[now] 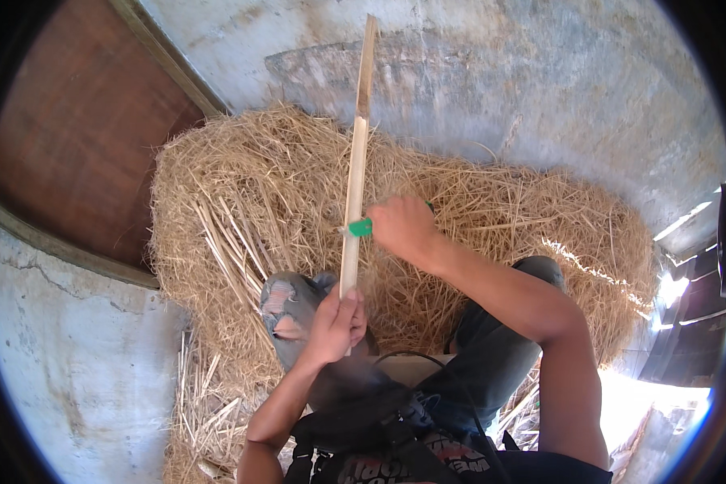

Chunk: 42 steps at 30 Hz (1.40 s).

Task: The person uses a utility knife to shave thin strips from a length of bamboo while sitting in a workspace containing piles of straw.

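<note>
A long, flat bamboo strip (pixel 355 177) slants up and away from my lap. Its far end is brown and its nearer length is pale. My left hand (pixel 335 324) is closed around the strip's near end, beside my left knee. In my right hand (pixel 405 231) is a green-handled utility knife (pixel 361 227), gripped in a fist. The knife's front end lies across the strip around the middle of its pale part. Whether the blade is cutting in is too small to tell.
Dry straw (pixel 492 210) is heaped in front of me, with thin pale strips (pixel 230 234) lying on its left side. More strips (pixel 206 411) lie at lower left. A stained grey wall (pixel 540 81) stands behind the heap, and a brown panel (pixel 81 137) is at far left.
</note>
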Tool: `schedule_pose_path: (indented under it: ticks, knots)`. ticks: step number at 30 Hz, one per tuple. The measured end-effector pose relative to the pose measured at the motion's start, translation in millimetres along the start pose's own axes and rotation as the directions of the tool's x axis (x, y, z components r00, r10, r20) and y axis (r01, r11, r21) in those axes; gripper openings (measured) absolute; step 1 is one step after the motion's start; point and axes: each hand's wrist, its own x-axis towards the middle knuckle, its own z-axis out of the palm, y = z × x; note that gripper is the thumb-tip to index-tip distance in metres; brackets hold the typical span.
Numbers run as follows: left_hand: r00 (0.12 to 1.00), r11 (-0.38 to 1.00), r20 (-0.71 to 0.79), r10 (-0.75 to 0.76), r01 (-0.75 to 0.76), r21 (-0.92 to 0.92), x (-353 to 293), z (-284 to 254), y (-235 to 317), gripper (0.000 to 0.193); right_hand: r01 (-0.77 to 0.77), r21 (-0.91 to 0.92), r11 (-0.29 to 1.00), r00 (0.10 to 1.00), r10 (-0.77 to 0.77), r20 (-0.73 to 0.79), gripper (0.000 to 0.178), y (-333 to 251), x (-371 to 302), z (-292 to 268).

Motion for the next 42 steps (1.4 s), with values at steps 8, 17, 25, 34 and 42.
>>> schedule_pose_path:
  ticks: [8, 17, 25, 34, 42]
  knots:
    - [0.991, 0.991, 0.110, -0.080, 0.067, 0.114, -32.0, 5.3, -15.0, 0.025, -0.368, -0.021, 0.930, 0.926, 0.364, -0.104, 0.015, 85.3, 46.5, -34.8]
    - [0.997, 0.998, 0.082, -0.011, 0.015, -0.053, -14.7, -4.9, -15.2, 0.029, -0.153, 0.084, 0.985, 0.988, 0.155, -0.018, 0.011, 28.8, 5.1, -43.1]
    - [1.000, 0.994, 0.015, -0.017, 0.019, -0.111, -3.5, -8.0, -10.4, 0.030, 0.018, 0.064, 0.998, 0.992, -0.026, 0.124, 0.013, -10.7, -14.8, -5.1]
    - [0.988, 0.988, 0.091, -0.126, 0.134, -0.082, -25.3, -1.2, -9.7, 0.029, -0.309, 0.062, 0.949, 0.950, 0.304, 0.073, 0.012, 45.2, 35.5, -17.1]
    - [0.981, 0.993, 0.160, -0.111, 0.115, -0.016, -27.5, -6.7, -18.0, 0.028, -0.395, 0.012, 0.919, 0.915, 0.394, -0.091, 0.012, 85.4, 36.9, -37.3]
